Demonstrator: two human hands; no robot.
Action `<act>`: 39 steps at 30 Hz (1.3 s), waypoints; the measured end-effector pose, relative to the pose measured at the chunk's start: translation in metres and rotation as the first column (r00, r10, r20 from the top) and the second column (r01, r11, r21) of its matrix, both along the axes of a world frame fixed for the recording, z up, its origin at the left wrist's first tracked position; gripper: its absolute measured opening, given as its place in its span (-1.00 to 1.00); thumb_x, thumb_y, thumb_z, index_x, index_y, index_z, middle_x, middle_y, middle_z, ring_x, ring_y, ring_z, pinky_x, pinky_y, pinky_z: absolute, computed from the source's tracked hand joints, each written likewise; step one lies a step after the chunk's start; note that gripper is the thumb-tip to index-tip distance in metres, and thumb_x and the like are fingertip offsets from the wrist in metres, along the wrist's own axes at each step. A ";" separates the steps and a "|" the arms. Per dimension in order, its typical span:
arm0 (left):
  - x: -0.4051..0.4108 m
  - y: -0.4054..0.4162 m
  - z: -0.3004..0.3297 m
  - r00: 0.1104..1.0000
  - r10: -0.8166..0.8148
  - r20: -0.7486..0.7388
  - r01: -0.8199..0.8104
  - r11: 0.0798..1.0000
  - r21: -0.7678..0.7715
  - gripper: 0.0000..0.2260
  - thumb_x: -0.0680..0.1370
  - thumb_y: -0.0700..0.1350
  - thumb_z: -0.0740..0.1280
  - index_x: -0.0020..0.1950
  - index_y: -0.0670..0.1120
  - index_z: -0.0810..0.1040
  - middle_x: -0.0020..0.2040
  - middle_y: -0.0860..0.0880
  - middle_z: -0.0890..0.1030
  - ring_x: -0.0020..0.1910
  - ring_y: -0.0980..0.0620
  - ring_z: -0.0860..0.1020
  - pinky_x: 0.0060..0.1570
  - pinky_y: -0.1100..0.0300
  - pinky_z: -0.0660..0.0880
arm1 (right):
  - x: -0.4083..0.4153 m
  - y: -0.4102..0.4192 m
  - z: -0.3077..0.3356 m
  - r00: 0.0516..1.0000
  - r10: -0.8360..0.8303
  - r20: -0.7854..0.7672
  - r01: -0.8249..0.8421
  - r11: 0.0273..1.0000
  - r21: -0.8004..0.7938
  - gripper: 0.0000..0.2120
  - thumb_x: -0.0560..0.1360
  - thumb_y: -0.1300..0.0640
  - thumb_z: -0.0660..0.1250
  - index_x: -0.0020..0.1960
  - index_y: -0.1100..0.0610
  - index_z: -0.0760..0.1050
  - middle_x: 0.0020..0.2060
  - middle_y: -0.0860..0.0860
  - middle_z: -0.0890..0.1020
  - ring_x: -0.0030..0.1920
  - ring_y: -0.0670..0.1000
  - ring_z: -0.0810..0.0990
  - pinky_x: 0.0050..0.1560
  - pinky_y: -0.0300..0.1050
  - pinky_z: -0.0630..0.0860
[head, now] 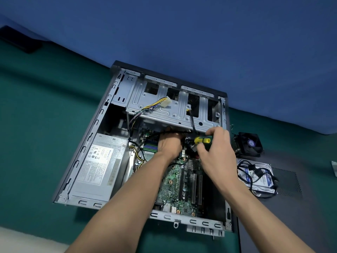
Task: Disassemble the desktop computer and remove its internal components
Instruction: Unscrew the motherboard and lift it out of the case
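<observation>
Your right grip (pixel 215 148) clasps one screwdriver (pixel 202 140) | left grip (pixel 170 143) grasps one black cable (pixel 175 132) | one open computer case (pixel 87 143), one hard drive (pixel 262 181) beside it

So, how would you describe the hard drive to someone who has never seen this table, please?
Find the open computer case lying on the green table. To its right, outside the case, a dark panel lies flat, and the hard drive rests on it, nearer the person than the black cooler fan. It is the flat silver box with a blue-and-white label and black cables coiled over it.
</observation>
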State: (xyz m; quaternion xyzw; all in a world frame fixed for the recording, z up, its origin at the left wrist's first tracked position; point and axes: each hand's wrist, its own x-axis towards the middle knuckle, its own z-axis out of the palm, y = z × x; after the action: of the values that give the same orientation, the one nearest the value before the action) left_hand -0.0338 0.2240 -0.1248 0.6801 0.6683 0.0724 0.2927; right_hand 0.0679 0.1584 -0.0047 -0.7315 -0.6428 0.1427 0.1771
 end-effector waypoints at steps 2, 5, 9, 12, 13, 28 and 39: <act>0.001 0.000 -0.001 1.000 -0.002 0.000 0.002 1.000 -0.003 -0.87 0.49 -0.25 0.26 -0.07 -0.12 0.59 -0.37 -0.02 0.43 -0.42 -0.02 0.39 -0.29 0.19 0.37 | 0.001 0.001 0.000 1.000 -0.010 -0.010 0.010 1.000 0.001 -0.88 0.56 0.03 0.19 0.00 -0.03 0.23 -0.04 -0.09 0.34 -0.20 0.05 0.45 -0.24 -0.07 0.28; 0.002 -0.001 -0.003 1.000 0.021 0.010 -0.020 0.999 -0.036 -0.89 0.49 -0.25 0.26 -0.18 -0.13 0.55 -0.44 0.01 0.38 -0.49 0.07 0.34 -0.32 0.19 0.35 | 0.003 0.002 0.000 0.999 0.020 -0.039 -0.020 1.000 0.017 -0.81 0.51 0.18 0.23 0.01 -0.01 0.24 -0.01 -0.06 0.30 -0.10 0.07 0.45 -0.14 -0.07 0.32; 0.003 -0.001 -0.003 0.998 0.045 0.044 -0.041 0.995 -0.088 -0.72 0.50 -0.25 0.24 -0.39 -0.06 0.30 -0.43 0.00 0.36 -0.45 0.03 0.37 -0.29 0.19 0.33 | 0.004 0.001 0.001 1.000 0.015 -0.010 -0.015 1.000 -0.004 -0.88 0.56 0.09 0.19 0.05 0.00 0.26 0.00 -0.05 0.34 -0.18 0.08 0.45 -0.19 -0.05 0.30; 0.004 0.001 -0.003 0.996 0.056 0.067 -0.048 0.992 -0.116 -0.77 0.50 -0.25 0.24 -0.34 -0.07 0.37 -0.38 -0.01 0.43 -0.35 -0.04 0.45 -0.24 0.17 0.37 | 0.003 0.000 0.001 0.999 0.041 -0.028 -0.041 0.999 0.002 -0.82 0.51 0.17 0.21 0.05 -0.01 0.25 0.00 -0.07 0.29 -0.14 0.06 0.44 -0.17 -0.07 0.30; 0.005 0.003 -0.002 0.996 0.053 0.076 -0.044 0.992 -0.117 -0.85 0.51 -0.22 0.25 -0.27 -0.09 0.46 -0.32 -0.04 0.50 -0.28 -0.08 0.50 -0.21 0.17 0.41 | 0.002 0.001 0.000 0.999 0.040 -0.021 -0.040 0.999 -0.005 -0.80 0.50 0.13 0.23 0.06 -0.01 0.26 -0.01 -0.09 0.27 -0.14 0.04 0.43 -0.17 -0.08 0.30; 0.000 0.011 -0.011 0.954 0.197 0.227 -0.158 0.971 -0.181 -0.86 0.45 -0.20 0.32 -0.05 -0.15 0.64 -0.14 -0.14 0.65 -0.23 -0.08 0.59 -0.27 0.22 0.53 | 0.008 0.011 0.003 1.000 -0.003 0.013 0.003 1.000 0.010 -0.77 0.54 0.11 0.24 0.16 0.07 0.30 0.09 0.00 0.35 -0.20 0.08 0.46 -0.18 -0.07 0.30; 0.000 0.013 -0.013 0.942 0.236 0.239 -0.173 0.951 -0.257 -0.77 0.49 -0.22 0.29 -0.38 -0.08 0.41 -0.36 -0.04 0.48 -0.44 0.03 0.44 -0.46 0.28 0.38 | 0.001 0.019 0.011 0.987 0.051 0.153 -0.038 0.995 -0.087 -0.77 0.50 0.13 0.27 0.08 0.04 0.26 -0.01 -0.02 0.28 -0.24 0.12 0.45 -0.24 -0.07 0.27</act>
State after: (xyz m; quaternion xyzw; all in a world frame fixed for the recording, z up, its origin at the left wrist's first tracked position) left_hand -0.0343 0.2366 -0.1379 0.5516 0.6939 0.1150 0.4484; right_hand 0.0692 0.1777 0.0064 -0.7326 -0.6643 0.1160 0.0924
